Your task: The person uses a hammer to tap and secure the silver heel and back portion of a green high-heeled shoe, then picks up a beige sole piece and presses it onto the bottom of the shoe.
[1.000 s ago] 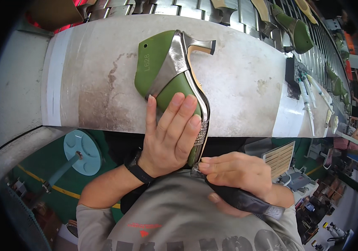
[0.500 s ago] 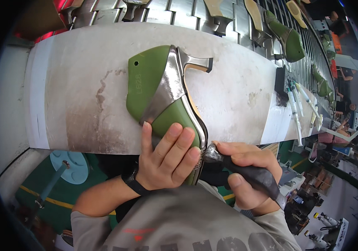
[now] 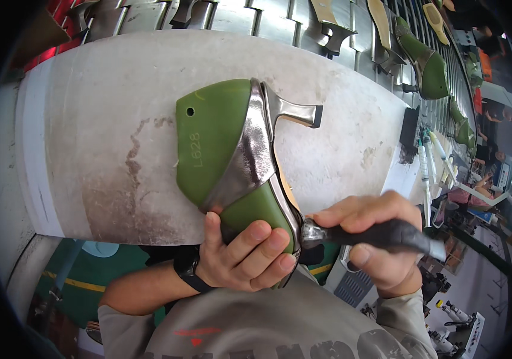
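Note:
A metallic-silver heeled shoe sits on a green plastic last, lying on its side with its heel pointing right. My left hand wraps around the toe part, fingers over the green last and thumb side hidden beneath. A black-handled tool with a rounded metal head is gripped in my right hand. Its head touches or nearly touches the sole edge near the toe, just beside my left fingertips. The toe end is partly covered by my left hand.
The pale, stained worktable curves in front of me. Beyond it runs a slatted metal conveyor carrying heeled soles and another green last. Several syringes and a black block lie at the right end. People sit farther right.
My right hand has swung the tool's handle up to a more level angle, its head staying at the sole edge. Shoe and table appear shifted lower in view.

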A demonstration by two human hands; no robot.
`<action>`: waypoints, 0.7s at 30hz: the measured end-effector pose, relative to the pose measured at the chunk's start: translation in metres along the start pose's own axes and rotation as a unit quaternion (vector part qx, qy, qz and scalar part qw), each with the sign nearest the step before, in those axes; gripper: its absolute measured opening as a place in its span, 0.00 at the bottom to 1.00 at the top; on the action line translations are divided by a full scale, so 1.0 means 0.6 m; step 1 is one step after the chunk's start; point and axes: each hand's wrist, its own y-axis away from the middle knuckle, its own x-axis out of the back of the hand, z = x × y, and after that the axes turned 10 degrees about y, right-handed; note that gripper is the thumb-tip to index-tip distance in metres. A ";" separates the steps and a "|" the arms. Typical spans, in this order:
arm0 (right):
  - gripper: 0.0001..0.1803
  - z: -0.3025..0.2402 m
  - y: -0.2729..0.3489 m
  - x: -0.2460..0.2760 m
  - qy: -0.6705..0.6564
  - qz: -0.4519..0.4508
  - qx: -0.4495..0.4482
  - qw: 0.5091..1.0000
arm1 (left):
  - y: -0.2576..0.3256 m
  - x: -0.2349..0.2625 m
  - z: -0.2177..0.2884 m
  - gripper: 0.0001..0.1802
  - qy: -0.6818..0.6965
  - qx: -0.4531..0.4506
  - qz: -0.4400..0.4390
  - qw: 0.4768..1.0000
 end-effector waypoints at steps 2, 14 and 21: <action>0.15 -0.010 -0.024 0.006 -0.024 -0.008 -0.033 0.999 | -0.003 -0.007 0.002 0.29 0.001 0.002 0.010 1.000; 0.12 0.008 -0.102 -0.059 -0.026 0.175 0.143 0.974 | -0.038 0.054 -0.013 0.29 0.012 -0.016 -0.106 0.994; 0.20 -0.017 -0.099 -0.014 -0.062 0.177 0.124 0.974 | -0.176 0.128 -0.074 0.67 0.053 0.104 -0.246 0.962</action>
